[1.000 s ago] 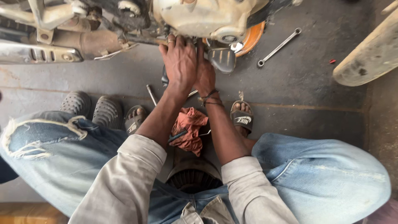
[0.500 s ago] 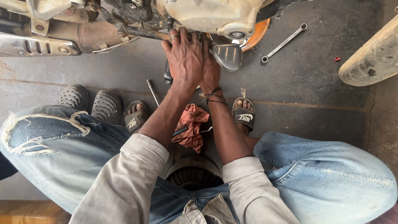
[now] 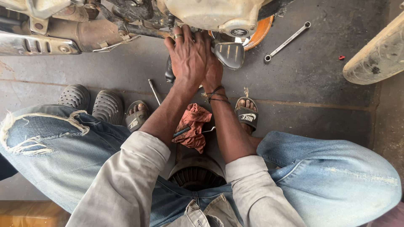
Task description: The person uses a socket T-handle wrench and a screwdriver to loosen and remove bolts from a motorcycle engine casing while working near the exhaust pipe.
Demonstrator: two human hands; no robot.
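Note:
My left hand (image 3: pixel 189 54), a ring on one finger, lies flat over my right hand (image 3: pixel 213 75) under the motorcycle engine (image 3: pixel 210 14). The fingertips reach the engine's lower edge beside a grey metal pedal (image 3: pixel 229 54). A black part (image 3: pixel 168 72) shows just under my left hand. My right wrist wears dark bands. Whatever the hands grip is hidden beneath them.
A long spanner (image 3: pixel 287 41) lies on the concrete at the upper right near an orange pan (image 3: pixel 260 32) and a tyre (image 3: pixel 374 54). A red rag (image 3: pixel 193 126) and a thin rod (image 3: pixel 154 91) lie between my sandalled feet. Another person's grey clogs (image 3: pixel 90 101) stand at the left.
Both hands have edged slightly forward against the engine's underside, still stacked one over the other. Nothing else on the floor has moved.

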